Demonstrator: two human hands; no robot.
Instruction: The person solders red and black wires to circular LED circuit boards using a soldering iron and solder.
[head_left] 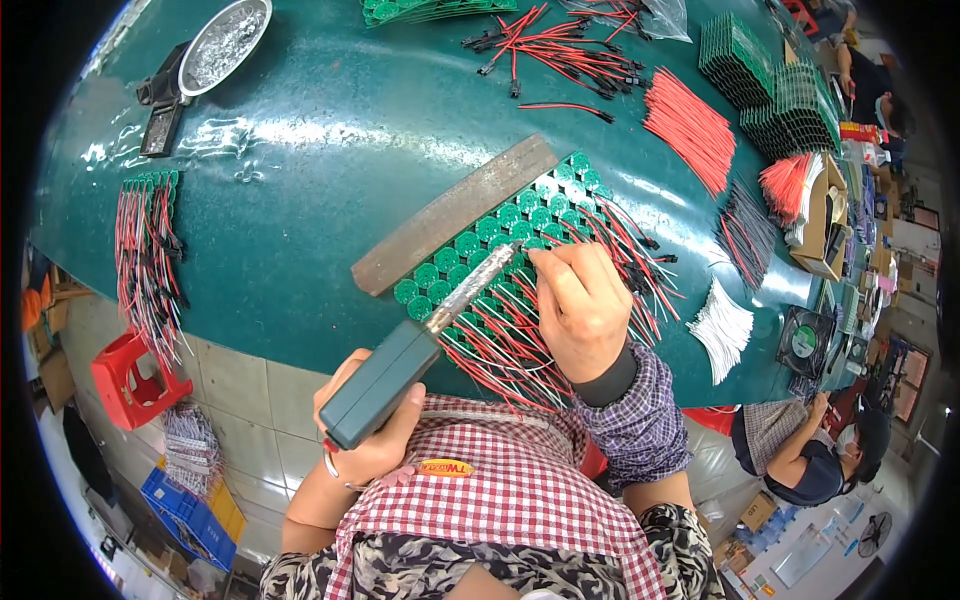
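My left hand [375,430] is wrapped round a soldering gun [385,385] with a dark green body and a metal barrel. Its tip points up and right, over a panel of round green circuit boards [467,243]. Close beside the tip, the thumb and forefinger of my right hand [585,300] are pinched together above the panel. What they hold is too small to make out. Red, white and black wires [510,345] hang off the panel's near side, partly hidden under my right hand. A flat brown bar [455,215] lies along the panel's far left edge.
A metal dish [225,50] on a black stand is at far left, with a wired board panel [150,235] nearer. At right lie red wires [690,130], black wires [747,235], white wires [722,330], stacked green panels [790,110] and a fan [806,340]. A co-worker [820,460] sits at right.
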